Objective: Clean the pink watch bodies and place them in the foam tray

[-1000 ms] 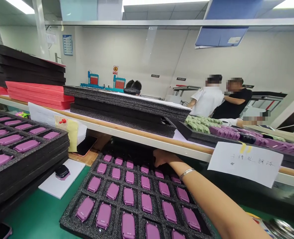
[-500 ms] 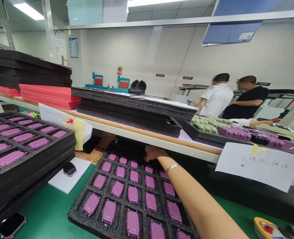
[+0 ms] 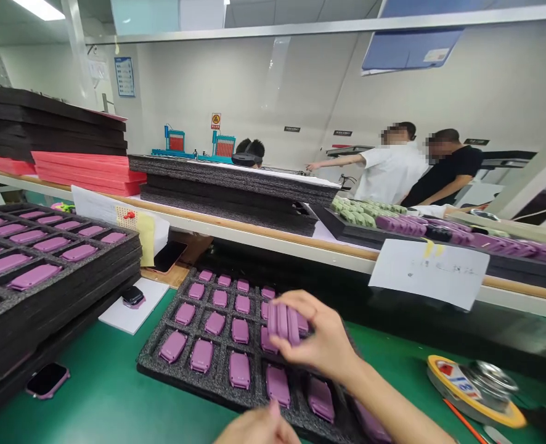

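My right hand (image 3: 321, 339) holds a small stack of purple cases (image 3: 283, 322) over a black foam tray (image 3: 162, 359).

My fingers are clamped around the stacked cases, lifted just above the tray's middle rows. The tray, lying on the green bench (image 3: 97, 401) under my hand, has more purple cases sitting in its pockets. My left hand (image 3: 257, 427) shows only partly at the bottom edge, near the tray's front rim; I cannot tell whether it is closed. Left of it, a dark-screened device (image 3: 47, 380) lies flat on the bench.
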`<state>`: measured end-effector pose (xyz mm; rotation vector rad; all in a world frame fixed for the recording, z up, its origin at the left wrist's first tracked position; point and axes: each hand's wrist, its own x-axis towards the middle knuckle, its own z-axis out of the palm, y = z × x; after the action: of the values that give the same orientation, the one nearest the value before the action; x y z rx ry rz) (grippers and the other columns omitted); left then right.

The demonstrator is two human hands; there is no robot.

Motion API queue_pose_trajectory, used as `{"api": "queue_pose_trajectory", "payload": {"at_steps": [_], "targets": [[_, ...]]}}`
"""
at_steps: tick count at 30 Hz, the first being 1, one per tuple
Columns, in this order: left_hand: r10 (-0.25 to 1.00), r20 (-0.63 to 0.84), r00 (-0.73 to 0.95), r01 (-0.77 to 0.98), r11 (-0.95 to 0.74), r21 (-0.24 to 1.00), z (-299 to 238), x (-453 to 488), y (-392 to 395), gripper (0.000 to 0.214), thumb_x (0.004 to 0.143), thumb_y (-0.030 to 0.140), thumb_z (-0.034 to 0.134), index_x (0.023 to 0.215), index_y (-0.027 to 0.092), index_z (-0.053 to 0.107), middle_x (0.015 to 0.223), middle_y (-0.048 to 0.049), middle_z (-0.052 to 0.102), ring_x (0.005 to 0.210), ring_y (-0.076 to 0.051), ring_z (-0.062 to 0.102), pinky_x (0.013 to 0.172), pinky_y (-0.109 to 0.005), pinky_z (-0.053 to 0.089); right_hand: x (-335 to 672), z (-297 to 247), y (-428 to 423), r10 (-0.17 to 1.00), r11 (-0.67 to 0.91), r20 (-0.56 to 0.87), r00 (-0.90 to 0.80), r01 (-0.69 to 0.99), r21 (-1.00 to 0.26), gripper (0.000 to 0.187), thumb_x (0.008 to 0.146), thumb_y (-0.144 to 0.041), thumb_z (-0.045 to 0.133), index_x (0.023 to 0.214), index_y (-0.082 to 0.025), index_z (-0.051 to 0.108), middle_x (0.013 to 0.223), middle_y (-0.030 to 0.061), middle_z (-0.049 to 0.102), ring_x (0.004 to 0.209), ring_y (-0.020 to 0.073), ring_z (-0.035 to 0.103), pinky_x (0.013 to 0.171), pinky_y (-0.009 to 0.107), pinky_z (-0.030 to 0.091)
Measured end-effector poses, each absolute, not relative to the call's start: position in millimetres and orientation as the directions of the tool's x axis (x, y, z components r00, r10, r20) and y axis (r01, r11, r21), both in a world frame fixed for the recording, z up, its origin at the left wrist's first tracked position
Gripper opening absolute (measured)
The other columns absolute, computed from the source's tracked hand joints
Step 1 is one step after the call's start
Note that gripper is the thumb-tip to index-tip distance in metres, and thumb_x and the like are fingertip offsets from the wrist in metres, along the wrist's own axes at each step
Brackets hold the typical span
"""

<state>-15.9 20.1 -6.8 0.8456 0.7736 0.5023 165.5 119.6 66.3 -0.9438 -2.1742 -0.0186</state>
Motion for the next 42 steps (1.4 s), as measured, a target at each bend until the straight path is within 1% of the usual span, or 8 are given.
{"api": "queue_pose_trajectory", "payload": {"at_steps": [2, 4, 10, 17, 24, 28, 34, 42], "targets": [[0.731, -0.302, 0.612, -0.312, 0.574, 0.757, 11.3, -13.4, 19.6, 0.073, 0.08, 0.082, 0.052, 0.095, 0.012, 0.066, 0.081, -0.0086, 0.071, 0.068, -0.016, 0.066, 0.07, -0.03, 0.051, 169.3, 62.9, 76.6, 0.535, 0.795, 0.703, -0.469, 0.561, -0.231, 0.051, 0.071, -0.035, 0.075, 0.119, -0.025, 0.061, 0.105, 0.0057, 0.074, 0.094, 0.0243, 0.072, 0.085, 0.038, 0.06], [0.792, -0.177, 0.585, -0.459, 0.503, 0.733, 30.7, -11.4, 15.7, 0.073, 0.073, 0.078, 0.066, 0.105, 0.012, 0.067, 0.096, -0.0113, 0.073, 0.08, -0.017, 0.068, 0.086, -0.034, 0.052, 173.5, 57.7, 45.9, 0.484, 0.831, 0.738, -0.47, 0.512, -0.218, 0.058, 0.069, -0.03, 0.075, 0.124, -0.026, 0.057, 0.107, 0.006, 0.075, 0.095, 0.0249, 0.074, 0.088, 0.038, 0.061], [0.723, -0.225, 0.653, -0.362, 0.558, 0.747, 46.4, -0.7, 4.1, 0.067, 0.069, 0.069, 0.078, 0.106, 0.014, 0.065, 0.088, -0.0068, 0.071, 0.074, -0.014, 0.065, 0.091, -0.039, 0.053, 181.4, 36.5, 5.0, 0.611, 0.771, 0.688, -0.391, 0.492, -0.405, 0.068, 0.078, -0.028, 0.08, 0.139, -0.023, 0.049, 0.122, 0.0113, 0.074, 0.106, 0.0243, 0.075, 0.093, 0.03, 0.062], [0.705, -0.257, 0.661, -0.23, 0.516, 0.825, 40.2, 11.1, 4.9, 0.072, 0.071, 0.075, 0.072, 0.11, 0.015, 0.065, 0.086, -0.0069, 0.071, 0.076, -0.018, 0.069, 0.086, -0.041, 0.055, 186.7, 31.2, -13.5, 0.761, 0.637, 0.595, -0.257, 0.468, -0.612, 0.075, 0.077, -0.015, 0.077, 0.143, -0.029, 0.046, 0.129, 0.0073, 0.071, 0.115, 0.0239, 0.071, 0.104, 0.035, 0.055], [0.662, -0.221, 0.716, -0.235, 0.527, 0.817, 29.0, 13.1, 18.1, 0.068, 0.073, 0.073, 0.071, 0.101, 0.011, 0.071, 0.08, -0.0075, 0.07, 0.067, -0.012, 0.065, 0.065, -0.022, 0.05, 183.5, 25.0, -15.1, 0.807, 0.586, 0.553, -0.207, 0.401, -0.704, 0.076, 0.078, -0.026, 0.081, 0.144, -0.033, 0.045, 0.122, 0.0044, 0.073, 0.111, 0.0223, 0.072, 0.103, 0.035, 0.056], [0.625, -0.193, 0.756, -0.218, 0.519, 0.826, 28.7, 6.2, 21.1, 0.056, 0.068, 0.056, 0.086, 0.099, 0.011, 0.074, 0.083, -0.0066, 0.073, 0.069, -0.009, 0.066, 0.065, -0.017, 0.05, 182.7, 16.3, -15.4, 0.852, 0.522, 0.489, -0.186, 0.347, -0.779, 0.084, 0.076, -0.024, 0.082, 0.148, -0.035, 0.041, 0.121, 0.0024, 0.075, 0.102, 0.0205, 0.075, 0.098, 0.032, 0.059], [0.594, -0.168, 0.787, -0.192, 0.495, 0.847, 32.2, -0.3, 15.1, 0.057, 0.066, 0.027, 0.092, 0.117, 0.014, 0.071, 0.116, -0.0154, 0.074, 0.102, -0.022, 0.073, 0.093, -0.032, 0.056, 184.1, 8.6, -14.6, 0.883, 0.466, 0.424, -0.203, 0.256, -0.847, 0.089, 0.069, -0.024, 0.084, 0.148, -0.032, 0.043, 0.118, 0.0034, 0.077, 0.102, 0.0246, 0.076, 0.093, 0.034, 0.061], [0.612, -0.19, 0.768, -0.175, 0.485, 0.857, 26.6, -0.6, 12.0, 0.057, 0.061, 0.009, 0.09, 0.113, 0.015, 0.07, 0.106, -0.0112, 0.077, 0.099, -0.024, 0.075, 0.092, -0.038, 0.059, 181.6, 13.4, -14.7, 0.865, 0.5, 0.457, -0.206, 0.287, -0.817, 0.084, 0.076, -0.032, 0.083, 0.149, -0.03, 0.041, 0.118, 0.0054, 0.076, 0.104, 0.0247, 0.075, 0.095, 0.034, 0.06]]}}
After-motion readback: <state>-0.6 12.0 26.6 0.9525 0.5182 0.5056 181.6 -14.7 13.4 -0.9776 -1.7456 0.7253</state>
